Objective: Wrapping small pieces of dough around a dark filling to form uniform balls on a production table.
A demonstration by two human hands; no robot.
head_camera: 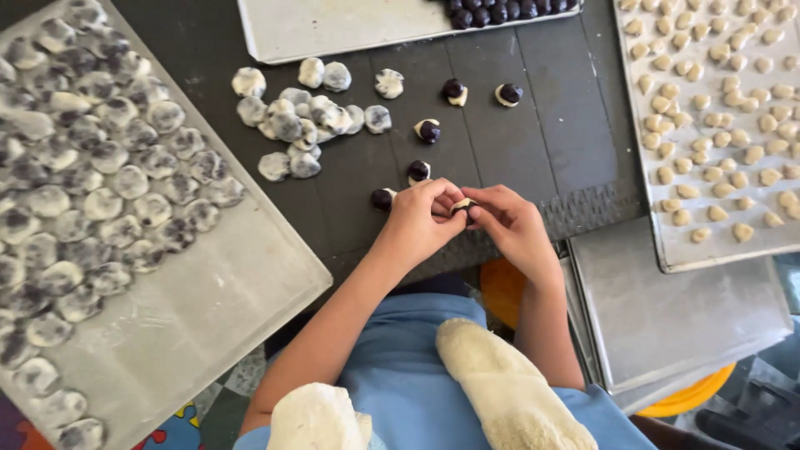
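Note:
My left hand (421, 218) and my right hand (510, 223) meet over the near edge of the dark mat (533, 125). Between their fingertips they pinch one small piece of pale dough around a dark filling ball (463, 206). Several more dark balls sitting on pale dough pieces (427, 129) lie on the mat just beyond my hands. One of them (382, 198) rests right beside my left hand. A loose heap of wrapped, greyish dough balls (293, 123) lies further left on the mat.
A big tray (225, 292) at left holds several rows of wrapped balls. A tray (333, 29) at the top carries dark filling balls. The right tray (667, 250) holds small pale dough pieces. An empty metal tray (667, 317) lies lower right.

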